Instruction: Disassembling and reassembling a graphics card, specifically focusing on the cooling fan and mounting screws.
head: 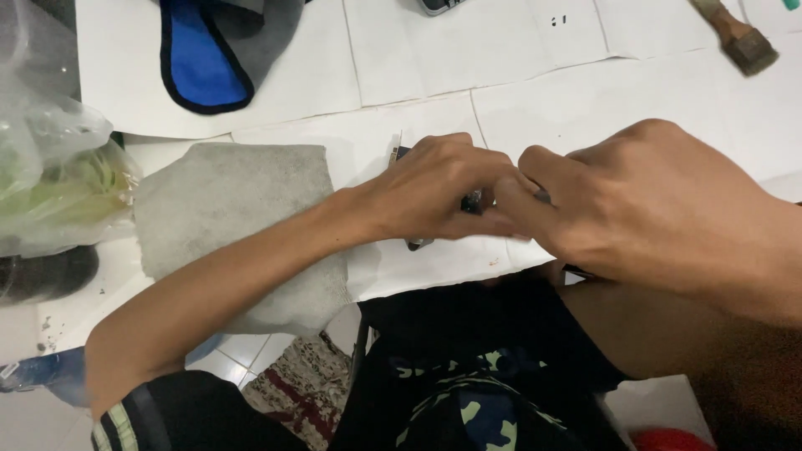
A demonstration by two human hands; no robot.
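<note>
White paper sheets [418, 75] cover the table at mid-frame, where left hand [434, 188] and right hand [635, 200] pinch a small dark metal part [473, 201]. Both grips are narrow and crowded, so it could slip out, hidden by fingers.

I see a small dark metal part [473, 201], mostly hidden, pinched between both hands at mid-scene, one grey end poking out below the fingers, over white paper, its shape unclear

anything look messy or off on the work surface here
Only small things. The white paper sheets covering the surface lie crooked and overlapping, with a reddish-brown smudge near the front edge. The left hand and right hand hide the small dark object between them.
</note>
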